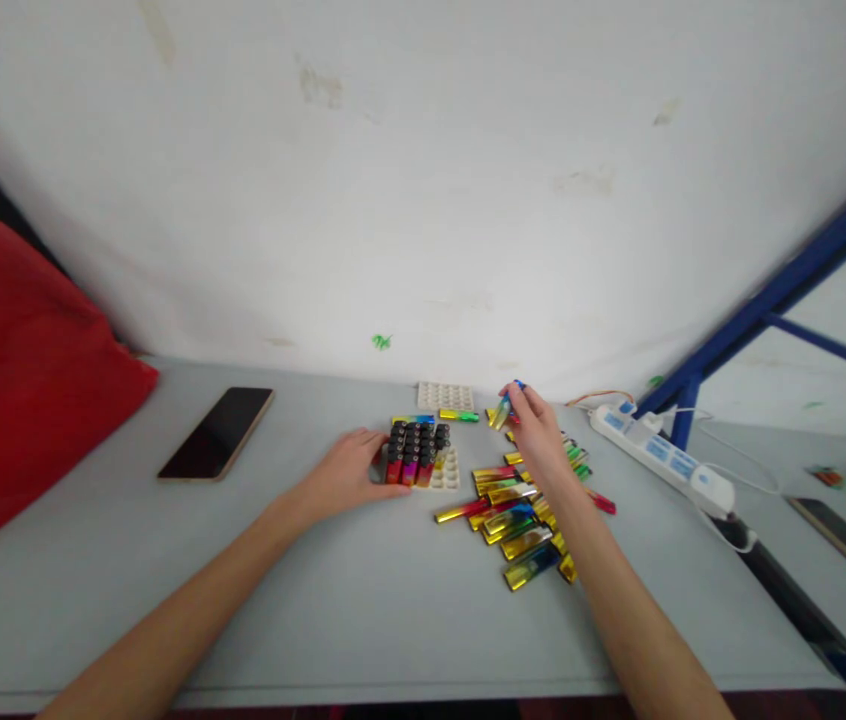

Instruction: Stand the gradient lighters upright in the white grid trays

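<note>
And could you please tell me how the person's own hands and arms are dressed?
The left hand and right hand are both ungloved. The left forearm and right forearm are bare, with no sleeve, watch or bracelet showing.

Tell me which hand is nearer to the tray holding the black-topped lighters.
Left. The left hand is at the left side of the tray; the right hand is apart from it, farther right, holding a shiny piece.
</note>
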`<action>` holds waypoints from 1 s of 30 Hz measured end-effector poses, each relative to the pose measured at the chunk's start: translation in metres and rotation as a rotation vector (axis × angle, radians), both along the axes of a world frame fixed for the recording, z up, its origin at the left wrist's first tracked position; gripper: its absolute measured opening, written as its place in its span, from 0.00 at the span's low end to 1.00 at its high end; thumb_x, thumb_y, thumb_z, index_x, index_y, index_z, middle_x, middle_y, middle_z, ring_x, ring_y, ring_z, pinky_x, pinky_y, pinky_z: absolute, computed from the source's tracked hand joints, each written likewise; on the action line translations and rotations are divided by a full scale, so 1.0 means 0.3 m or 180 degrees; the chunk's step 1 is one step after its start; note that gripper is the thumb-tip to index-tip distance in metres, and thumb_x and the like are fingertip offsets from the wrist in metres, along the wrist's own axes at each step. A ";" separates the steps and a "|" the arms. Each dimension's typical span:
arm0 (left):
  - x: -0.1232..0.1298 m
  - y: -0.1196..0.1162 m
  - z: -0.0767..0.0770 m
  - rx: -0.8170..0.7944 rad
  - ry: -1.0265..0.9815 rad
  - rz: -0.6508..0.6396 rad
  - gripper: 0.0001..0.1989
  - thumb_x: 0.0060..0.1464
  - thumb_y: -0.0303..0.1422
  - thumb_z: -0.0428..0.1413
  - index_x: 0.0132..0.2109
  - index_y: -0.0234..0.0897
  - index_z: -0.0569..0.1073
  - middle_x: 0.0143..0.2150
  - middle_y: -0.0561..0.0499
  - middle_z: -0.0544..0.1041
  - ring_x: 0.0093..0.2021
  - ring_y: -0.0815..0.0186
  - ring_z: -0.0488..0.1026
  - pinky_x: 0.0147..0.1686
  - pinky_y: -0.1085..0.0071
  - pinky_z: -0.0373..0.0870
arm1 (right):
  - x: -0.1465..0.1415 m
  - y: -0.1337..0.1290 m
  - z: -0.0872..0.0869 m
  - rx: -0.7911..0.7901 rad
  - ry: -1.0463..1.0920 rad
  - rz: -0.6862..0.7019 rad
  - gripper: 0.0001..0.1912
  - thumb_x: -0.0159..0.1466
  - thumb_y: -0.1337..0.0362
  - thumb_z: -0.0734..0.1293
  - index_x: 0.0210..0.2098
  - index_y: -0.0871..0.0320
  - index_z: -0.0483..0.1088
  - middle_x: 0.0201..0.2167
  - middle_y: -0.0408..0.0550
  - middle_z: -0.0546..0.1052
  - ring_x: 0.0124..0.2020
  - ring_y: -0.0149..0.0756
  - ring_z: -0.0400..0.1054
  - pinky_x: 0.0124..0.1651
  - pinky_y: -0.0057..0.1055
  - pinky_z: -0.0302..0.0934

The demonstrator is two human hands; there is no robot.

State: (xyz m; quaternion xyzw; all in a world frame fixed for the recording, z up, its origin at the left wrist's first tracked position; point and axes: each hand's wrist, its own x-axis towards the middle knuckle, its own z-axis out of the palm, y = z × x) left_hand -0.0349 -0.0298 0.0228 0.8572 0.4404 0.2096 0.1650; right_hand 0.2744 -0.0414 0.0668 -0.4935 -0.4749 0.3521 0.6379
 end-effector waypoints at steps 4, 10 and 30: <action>-0.004 0.001 -0.002 0.0001 0.0055 -0.0003 0.28 0.53 0.62 0.69 0.41 0.42 0.79 0.43 0.44 0.85 0.45 0.47 0.82 0.49 0.56 0.78 | -0.080 -0.026 -0.062 -0.0246 -0.0053 0.0684 0.32 0.66 0.26 0.68 0.40 0.50 0.68 0.31 0.41 0.76 0.30 0.37 0.72 0.37 0.35 0.71; -0.003 0.006 -0.001 -0.0042 0.0142 -0.0057 0.28 0.55 0.62 0.69 0.44 0.42 0.80 0.46 0.43 0.85 0.48 0.45 0.82 0.53 0.55 0.77 | -0.143 -0.126 -0.066 -0.0688 0.0016 0.1367 0.34 0.64 0.26 0.72 0.44 0.49 0.68 0.22 0.32 0.63 0.19 0.30 0.53 0.25 0.29 0.51; -0.012 0.016 -0.008 0.0019 0.0239 -0.0067 0.30 0.55 0.65 0.68 0.42 0.42 0.78 0.43 0.43 0.84 0.45 0.47 0.81 0.50 0.56 0.77 | -0.184 -0.113 -0.121 -0.1403 0.0155 0.0752 0.36 0.70 0.27 0.59 0.24 0.50 0.60 0.16 0.34 0.53 0.17 0.30 0.47 0.21 0.30 0.43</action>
